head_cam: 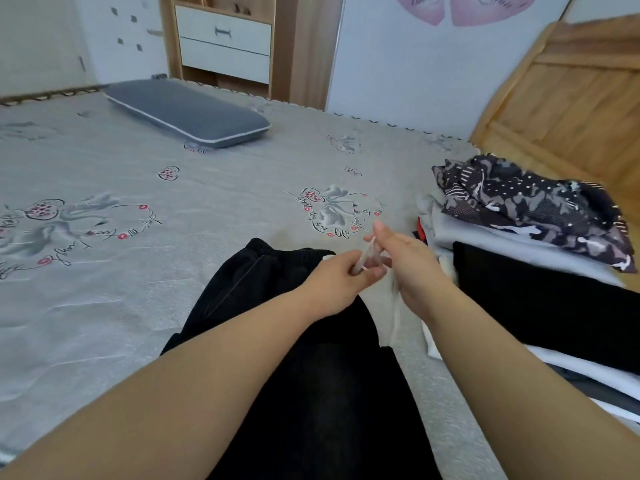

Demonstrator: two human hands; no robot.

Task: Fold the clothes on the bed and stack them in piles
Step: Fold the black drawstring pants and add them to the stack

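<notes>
Nearest the camera, black trousers (pixel 311 358) lie flat on the bed (pixel 138 271), running from the near edge up to an elastic waistband toward the middle. Above the waistband both forearms reach in. The left hand (pixel 332 282) is closed, its fingertips pinching a thin whitish drawstring (pixel 363 258). The right hand (pixel 412 268) pinches the same string just beside it, thumb and forefinger pressed together, and a loose, blurred length of string hangs down under that wrist. The two hands nearly touch.

Just to the right, along the bed's right edge, sits a stack of clothes (pixel 519 296): white and grey layers with a black garment across them. On its far end lies a crumpled dark patterned garment (pixel 533 209) with white dots and patches, unfolded.

Beyond the hands the grey sheet with flower prints is bare. Toward the far edge rests a grey pillow (pixel 187 112). Behind it stand a white-drawered cabinet (pixel 223 43) and, at far right, a wooden headboard (pixel 571 95).
</notes>
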